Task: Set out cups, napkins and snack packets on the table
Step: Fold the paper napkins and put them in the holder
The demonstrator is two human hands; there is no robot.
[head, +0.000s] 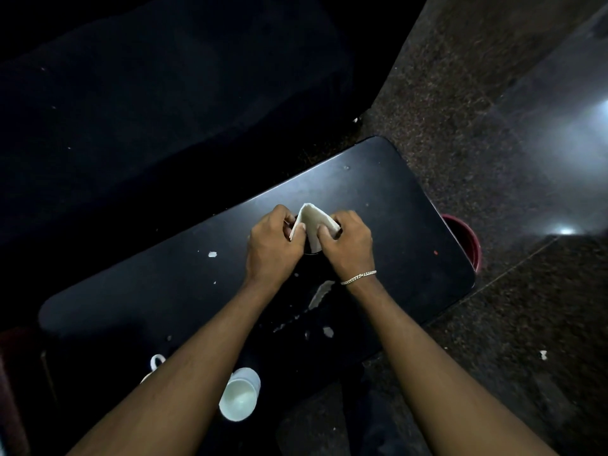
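Dark table [411, 199]; both hands' grip on folded napkin [312, 222], apex up-left

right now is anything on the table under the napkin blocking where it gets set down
Both hands, left hand and right hand, pinch the napkin over a dark round object, too dim to identify. Only small white scraps lie nearby.

A dark table [411, 225] with rounded corners stands on a speckled stone floor [460, 110]. White scraps lie on its top: one [213, 254] left of centre, a longer strip [320, 292] nearer the person, smaller bits [328, 331] by the near edge, plus a red speck [436, 252] at right.
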